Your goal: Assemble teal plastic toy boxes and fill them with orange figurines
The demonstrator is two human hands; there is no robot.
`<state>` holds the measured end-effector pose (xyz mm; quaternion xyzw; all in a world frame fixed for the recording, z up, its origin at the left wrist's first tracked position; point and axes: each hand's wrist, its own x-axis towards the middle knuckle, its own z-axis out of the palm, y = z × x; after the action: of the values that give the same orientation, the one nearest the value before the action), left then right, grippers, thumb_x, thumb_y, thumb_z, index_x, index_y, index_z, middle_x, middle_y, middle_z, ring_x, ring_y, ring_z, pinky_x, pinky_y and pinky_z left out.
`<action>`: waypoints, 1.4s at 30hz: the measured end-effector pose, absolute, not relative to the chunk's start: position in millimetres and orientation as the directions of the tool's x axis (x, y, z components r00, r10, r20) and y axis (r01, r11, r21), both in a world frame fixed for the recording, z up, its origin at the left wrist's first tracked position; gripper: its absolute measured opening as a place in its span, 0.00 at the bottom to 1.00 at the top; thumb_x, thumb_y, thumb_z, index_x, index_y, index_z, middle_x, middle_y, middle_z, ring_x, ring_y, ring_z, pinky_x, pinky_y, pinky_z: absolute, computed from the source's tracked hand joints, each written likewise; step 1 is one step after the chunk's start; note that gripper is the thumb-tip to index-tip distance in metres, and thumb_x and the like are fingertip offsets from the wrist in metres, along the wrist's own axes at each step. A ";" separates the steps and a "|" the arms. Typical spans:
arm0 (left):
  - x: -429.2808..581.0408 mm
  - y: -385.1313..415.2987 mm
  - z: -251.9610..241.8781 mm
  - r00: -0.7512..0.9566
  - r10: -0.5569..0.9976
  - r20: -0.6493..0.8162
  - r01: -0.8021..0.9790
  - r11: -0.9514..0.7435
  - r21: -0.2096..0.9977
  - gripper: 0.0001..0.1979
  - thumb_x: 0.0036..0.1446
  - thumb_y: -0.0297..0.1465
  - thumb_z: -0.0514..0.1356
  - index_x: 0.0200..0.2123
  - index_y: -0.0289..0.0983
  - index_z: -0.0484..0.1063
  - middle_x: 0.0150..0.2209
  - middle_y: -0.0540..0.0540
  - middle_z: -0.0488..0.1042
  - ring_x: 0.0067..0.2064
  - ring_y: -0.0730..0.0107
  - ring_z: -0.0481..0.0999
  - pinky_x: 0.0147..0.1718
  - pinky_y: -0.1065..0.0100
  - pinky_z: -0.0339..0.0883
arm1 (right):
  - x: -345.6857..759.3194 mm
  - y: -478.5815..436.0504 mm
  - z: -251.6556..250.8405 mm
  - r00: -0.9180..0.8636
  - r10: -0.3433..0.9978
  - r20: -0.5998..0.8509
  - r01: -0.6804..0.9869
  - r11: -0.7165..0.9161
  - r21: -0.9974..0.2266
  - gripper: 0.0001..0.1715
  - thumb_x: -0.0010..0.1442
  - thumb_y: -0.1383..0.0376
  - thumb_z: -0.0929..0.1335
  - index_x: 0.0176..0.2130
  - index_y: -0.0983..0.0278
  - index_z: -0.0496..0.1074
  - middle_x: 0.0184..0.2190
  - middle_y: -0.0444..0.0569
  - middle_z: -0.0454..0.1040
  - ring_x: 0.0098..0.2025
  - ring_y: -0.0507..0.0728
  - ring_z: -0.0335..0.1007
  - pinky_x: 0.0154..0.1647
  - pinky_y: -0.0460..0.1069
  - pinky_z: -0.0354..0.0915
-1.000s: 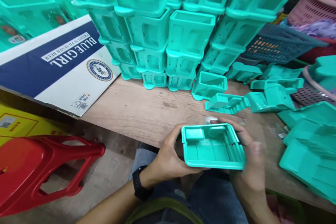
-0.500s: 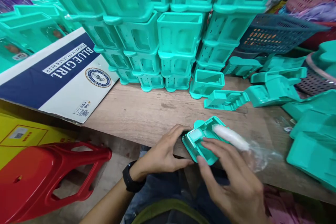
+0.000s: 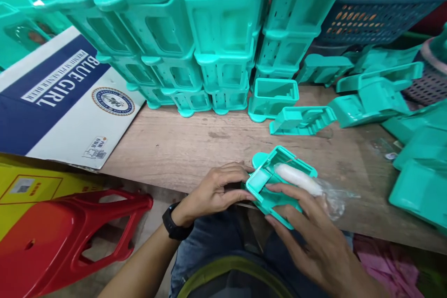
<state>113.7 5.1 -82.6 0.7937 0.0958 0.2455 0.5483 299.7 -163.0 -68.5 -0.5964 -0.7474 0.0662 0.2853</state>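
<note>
A small green plastic box [image 3: 295, 158] with a raised rim is between my two hands near the table's front edge, slightly tilted. My left hand [image 3: 218, 188] pinches its left end, thumb below and fingers above. At the near right side, my right hand [image 3: 310, 237] has its thumb outside the near wall and fingers reaching over into the box. A pale block [image 3: 259, 179] shows inside the left end. Across the right part lies a smooth white elongated piece [image 3: 296, 179] in clear plastic wrap. My right fingers hide some of the inside.
Stacked green boxes [image 3: 223, 32] rise at the back. An upright green box [image 3: 274, 95] and a stepped green part [image 3: 303, 120] stand beyond my hands. More green parts [image 3: 417, 191] lie right. A carton [image 3: 66, 98] and red stool [image 3: 45, 242] are left.
The camera view has shifted. The box has tilted, with more of its near side showing. My left fingers have closed in on its left end, and my right fingers grip its near side.
</note>
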 end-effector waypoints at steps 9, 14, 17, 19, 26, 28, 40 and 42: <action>118.1 5.5 -75.8 0.870 0.435 0.234 -0.078 -0.347 0.935 0.15 0.69 0.44 0.62 0.40 0.39 0.80 0.39 0.42 0.83 0.51 0.54 0.82 0.59 0.51 0.72 | 305.7 -155.6 -65.6 -0.128 0.954 0.271 0.824 0.254 -0.506 0.12 0.71 0.67 0.65 0.54 0.58 0.70 0.57 0.55 0.73 0.57 0.60 0.74 0.55 0.54 0.74; 117.6 -0.5 -76.5 0.860 0.462 0.217 -0.056 -0.336 0.940 0.12 0.69 0.41 0.63 0.42 0.38 0.80 0.41 0.40 0.84 0.57 0.52 0.80 0.56 0.53 0.74 | 302.5 -149.2 -69.0 -0.128 0.929 0.347 0.816 0.298 -0.496 0.09 0.71 0.69 0.64 0.50 0.60 0.69 0.49 0.53 0.73 0.52 0.57 0.75 0.52 0.50 0.73; 116.5 -3.3 -78.0 0.851 0.471 0.233 -0.065 -0.345 0.936 0.11 0.70 0.39 0.63 0.43 0.38 0.79 0.44 0.39 0.84 0.57 0.53 0.80 0.55 0.54 0.74 | 298.3 -149.0 -73.5 -0.014 0.861 0.509 0.856 0.273 -0.438 0.09 0.67 0.67 0.69 0.48 0.60 0.70 0.48 0.52 0.71 0.50 0.58 0.74 0.50 0.50 0.73; 116.1 -4.4 -78.5 0.847 0.478 0.232 -0.064 -0.342 0.938 0.10 0.70 0.38 0.63 0.43 0.38 0.79 0.44 0.39 0.84 0.57 0.53 0.80 0.54 0.56 0.75 | 296.0 -152.6 -75.7 0.120 0.807 0.579 0.894 0.166 -0.417 0.19 0.63 0.62 0.75 0.51 0.60 0.70 0.51 0.55 0.71 0.52 0.62 0.73 0.52 0.55 0.74; 116.4 -5.2 -76.4 0.845 0.497 0.196 -0.036 -0.313 0.949 0.12 0.69 0.40 0.64 0.43 0.37 0.79 0.43 0.39 0.82 0.52 0.54 0.81 0.52 0.55 0.76 | 291.6 -187.1 -84.8 0.421 0.797 0.433 0.862 -0.203 -0.465 0.47 0.60 0.53 0.76 0.72 0.54 0.60 0.60 0.59 0.72 0.57 0.74 0.73 0.52 0.67 0.74; 116.8 -5.6 -75.5 0.846 0.500 0.187 -0.033 -0.300 0.953 0.11 0.69 0.40 0.64 0.43 0.37 0.79 0.44 0.38 0.82 0.53 0.53 0.81 0.53 0.55 0.75 | 286.2 -193.6 -90.1 0.438 0.788 0.434 0.853 -0.212 -0.476 0.47 0.61 0.56 0.76 0.73 0.55 0.59 0.59 0.57 0.75 0.55 0.72 0.76 0.49 0.63 0.76; 114.9 -28.2 -70.5 0.823 0.544 0.162 0.058 -0.365 0.929 0.12 0.65 0.29 0.66 0.51 0.39 0.75 0.50 0.41 0.79 0.55 0.54 0.78 0.56 0.55 0.73 | 265.0 -195.3 -92.6 0.461 0.764 0.452 0.851 -0.235 -0.469 0.38 0.64 0.61 0.75 0.70 0.56 0.66 0.51 0.53 0.83 0.42 0.66 0.84 0.47 0.61 0.79; 114.4 -39.6 -73.1 0.803 0.577 0.151 0.089 -0.366 0.926 0.29 0.57 0.32 0.73 0.60 0.42 0.69 0.57 0.41 0.76 0.58 0.51 0.76 0.58 0.53 0.72 | 262.5 -196.3 -93.2 0.477 0.762 0.438 0.838 -0.243 -0.489 0.40 0.64 0.60 0.75 0.70 0.57 0.65 0.52 0.55 0.82 0.42 0.67 0.85 0.44 0.61 0.80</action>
<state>114.4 -39.6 -73.1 0.7929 0.2100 0.2333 0.5223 262.5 -196.3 -93.2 -0.7864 -0.5086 -0.0546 0.3462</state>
